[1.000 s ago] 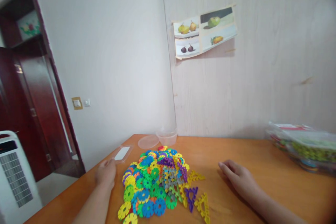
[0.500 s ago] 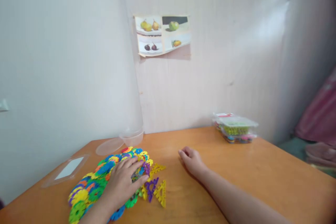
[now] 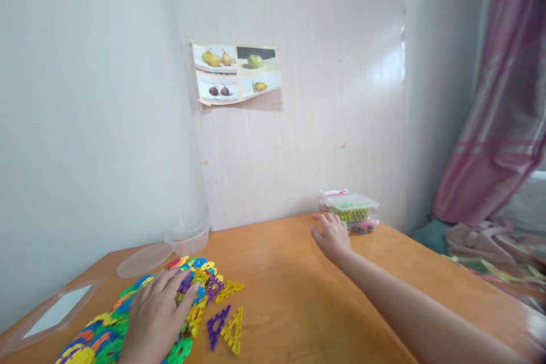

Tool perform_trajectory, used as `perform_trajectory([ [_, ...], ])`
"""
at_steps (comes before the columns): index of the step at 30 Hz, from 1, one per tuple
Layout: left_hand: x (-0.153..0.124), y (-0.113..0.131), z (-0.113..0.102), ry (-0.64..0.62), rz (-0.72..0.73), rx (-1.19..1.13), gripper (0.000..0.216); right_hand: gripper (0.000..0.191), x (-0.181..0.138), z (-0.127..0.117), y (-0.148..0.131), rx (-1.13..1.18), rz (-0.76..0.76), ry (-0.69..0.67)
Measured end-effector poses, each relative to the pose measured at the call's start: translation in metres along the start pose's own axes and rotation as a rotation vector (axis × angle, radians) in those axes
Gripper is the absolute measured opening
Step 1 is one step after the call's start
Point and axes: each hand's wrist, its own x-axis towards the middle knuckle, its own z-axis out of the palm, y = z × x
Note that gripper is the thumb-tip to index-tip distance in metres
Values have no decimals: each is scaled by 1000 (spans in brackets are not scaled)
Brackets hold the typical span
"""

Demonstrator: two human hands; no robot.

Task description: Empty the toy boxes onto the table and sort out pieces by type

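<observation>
My left hand (image 3: 157,310) lies over a heap of colourful plastic snowflake discs (image 3: 111,330), its thumb and fingers apart. Beside that hand are several notched triangle pieces, among them a purple triangle (image 3: 217,327) and a yellow triangle (image 3: 232,331). What lies beneath the palm is hidden. My right hand (image 3: 333,237) is stretched out toward the back of the table, fingers extended with nothing in them. It is just in front of a clear plastic box of green pieces (image 3: 352,213); whether it touches the box I cannot tell.
A clear round tub (image 3: 187,239) and its flat lid (image 3: 144,260) rest at the back left of the wooden table (image 3: 273,273). A clear tray with a white card (image 3: 55,313) lies at the left edge. Right of the table hangs a pink curtain (image 3: 490,125).
My right hand has moved forward to the clear boxes, and its curled fingers have opened out. My left hand stays over the discs. The view has turned to the right.
</observation>
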Motion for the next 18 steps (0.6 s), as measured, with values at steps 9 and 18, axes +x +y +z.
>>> perform_trajectory([
  [9, 10, 85, -26, 139, -63, -512, 45, 26, 51, -54, 94, -604, -33, -154],
  [18, -6, 113, -3, 109, -61, -654, 33, 20, 57, -59, 104, -677, -243, -191],
])
